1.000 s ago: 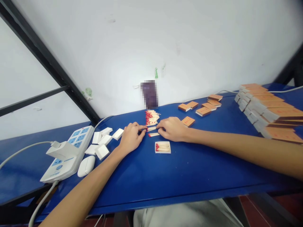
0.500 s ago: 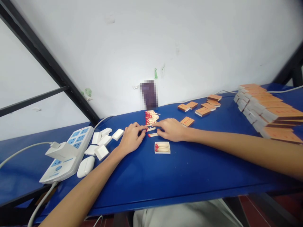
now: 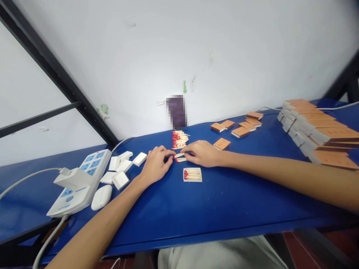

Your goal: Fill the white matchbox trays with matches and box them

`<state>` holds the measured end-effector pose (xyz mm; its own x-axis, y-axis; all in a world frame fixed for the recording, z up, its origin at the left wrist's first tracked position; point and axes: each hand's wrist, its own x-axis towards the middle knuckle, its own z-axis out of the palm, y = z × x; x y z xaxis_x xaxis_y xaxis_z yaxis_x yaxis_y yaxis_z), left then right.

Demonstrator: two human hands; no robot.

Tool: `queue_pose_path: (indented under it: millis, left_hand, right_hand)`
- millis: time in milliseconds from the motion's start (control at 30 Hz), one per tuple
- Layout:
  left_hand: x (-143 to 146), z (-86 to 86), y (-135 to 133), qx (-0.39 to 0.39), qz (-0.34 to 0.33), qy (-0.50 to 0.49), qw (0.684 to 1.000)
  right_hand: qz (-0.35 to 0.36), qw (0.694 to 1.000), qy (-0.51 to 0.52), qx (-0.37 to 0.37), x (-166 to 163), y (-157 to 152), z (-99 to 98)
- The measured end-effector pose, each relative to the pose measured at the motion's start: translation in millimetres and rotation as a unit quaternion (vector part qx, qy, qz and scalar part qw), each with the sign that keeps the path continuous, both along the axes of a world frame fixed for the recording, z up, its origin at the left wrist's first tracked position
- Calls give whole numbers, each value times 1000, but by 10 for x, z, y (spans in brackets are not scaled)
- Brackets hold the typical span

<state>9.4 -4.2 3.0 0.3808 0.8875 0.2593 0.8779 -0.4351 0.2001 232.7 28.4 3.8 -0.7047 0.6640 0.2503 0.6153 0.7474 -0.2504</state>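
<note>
Between my two hands, a small group of matches (image 3: 180,155) lies on the blue tabletop, red heads to the left. My left hand (image 3: 157,161) has its fingers curled, with index finger and thumb at the red heads. From the other side, my right hand (image 3: 202,152) pinches at the plain ends with thumb and index finger; its other fingers are tucked under and partly hidden. Just beyond my fingertips lies a larger pile of matches (image 3: 180,139). Nearer to me sits an open matchbox tray (image 3: 192,180) with several matches inside.
White empty-looking trays (image 3: 123,166) lie left, beside a power strip (image 3: 92,164) with a charger (image 3: 74,180) and a white earbud case (image 3: 101,198). Orange matchbox sleeves (image 3: 240,132) lie right of the pile; a large stack of matchboxes (image 3: 322,129) stands far right. A wall rises behind.
My right fingertips have drawn slightly toward me, and the small group of matches now sits closer together between my hands, farther from the pile. My left hand has barely moved.
</note>
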Motion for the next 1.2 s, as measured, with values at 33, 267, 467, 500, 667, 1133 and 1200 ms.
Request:
queue_pose_path:
  millis: [33,267,467,500,667,1133,1200]
  left_hand:
    - [2,0,-1,0,1,0,1000]
    - [34,2,0,4,9,4,1000]
    - [54,-8,-4,18,15,10,1000]
    - [53,-9,-4,18,13,9,1000]
    - [48,2,-16,10,0,8,1000]
    - [52,14,-71,14,-8,11,1000]
    - [51,11,-69,10,-15,3,1000]
  right_hand:
    - [2,1000,2,-1,0,0,3]
    - [15,1000,9,1,6,8,-5]
    - [13,1000,11,0,4,8,-1]
    - [15,1000,13,-1,4,8,0]
    - [20,999,20,-16,11,13,-9]
    - [60,998,-1,-16,52,51,11]
    - [71,997,1,-16,50,64,6]
